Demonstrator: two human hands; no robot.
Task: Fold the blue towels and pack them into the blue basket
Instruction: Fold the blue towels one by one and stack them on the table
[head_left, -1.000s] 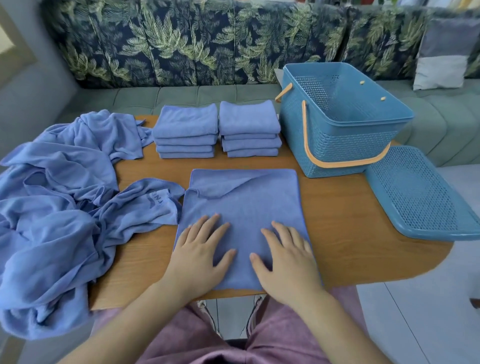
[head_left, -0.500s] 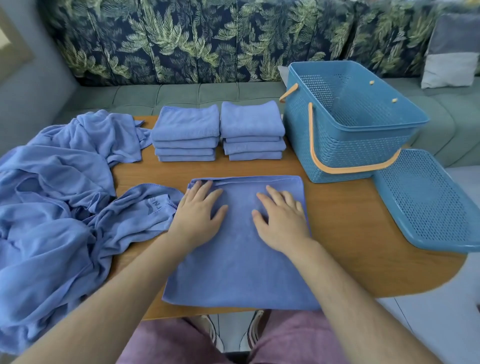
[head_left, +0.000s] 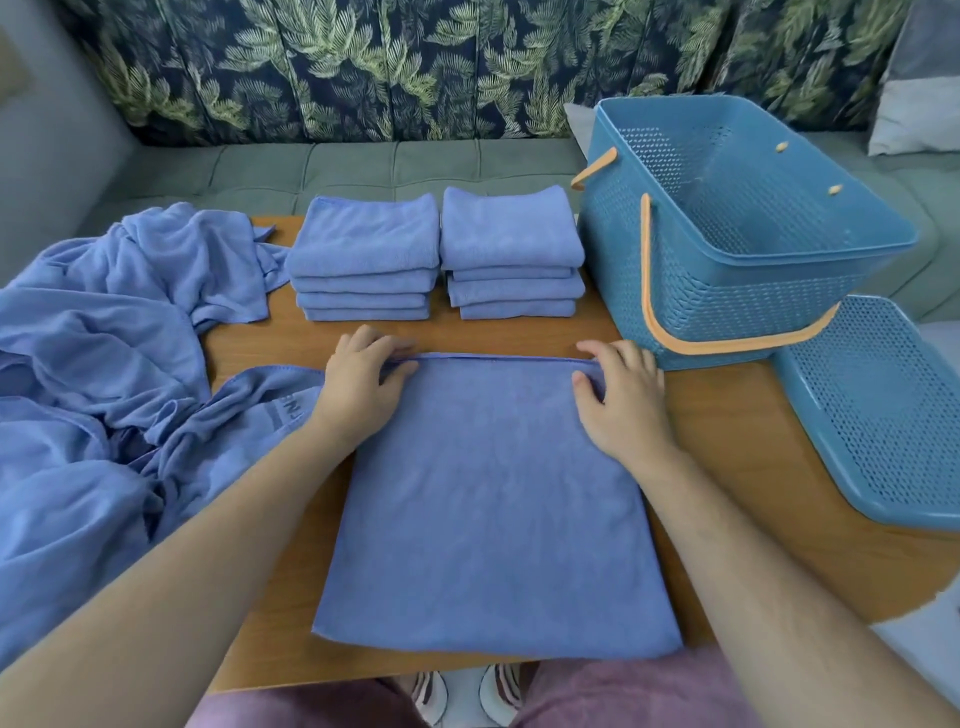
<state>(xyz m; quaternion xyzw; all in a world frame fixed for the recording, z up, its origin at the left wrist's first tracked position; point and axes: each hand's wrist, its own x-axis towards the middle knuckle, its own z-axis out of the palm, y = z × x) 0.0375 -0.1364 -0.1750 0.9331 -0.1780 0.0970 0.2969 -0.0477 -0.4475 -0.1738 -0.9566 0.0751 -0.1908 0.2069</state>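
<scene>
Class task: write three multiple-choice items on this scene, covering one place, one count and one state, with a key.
1. Where does the blue basket stand? A right of the folded stacks; B on the sofa; C on the floor.
2. How many folded stacks are there? A one; B two; C four.
3. What are the left hand and right hand doing? A resting in the lap; B lifting the lid; C pinching the flat towel's far edge.
Key: A, it stands beside them; B, two sit side by side; C, both grip that edge.
</scene>
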